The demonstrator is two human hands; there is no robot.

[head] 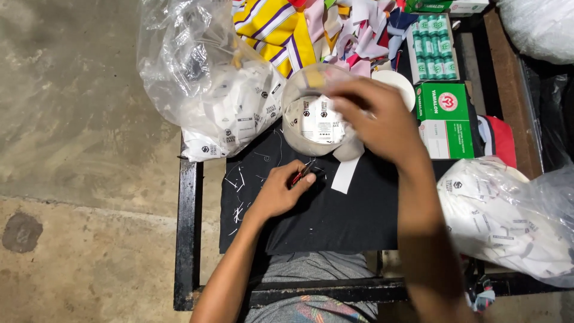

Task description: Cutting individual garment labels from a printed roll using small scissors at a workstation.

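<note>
A black cloth-covered work surface (335,221) carries a round clear plastic tub (311,113) of white printed labels. The right hand (376,122) hovers over the tub, blurred, so its grip cannot be told. The left hand (281,191) pinches small red-handled snips (302,174) just below the tub.

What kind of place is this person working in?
Probably a small sewing or clothing workshop. Clear bags of white garment labels sit on a black work table, with colourful fabric scraps and boxed green thread spools behind. The left hand holds a small red-handled tool.
</note>
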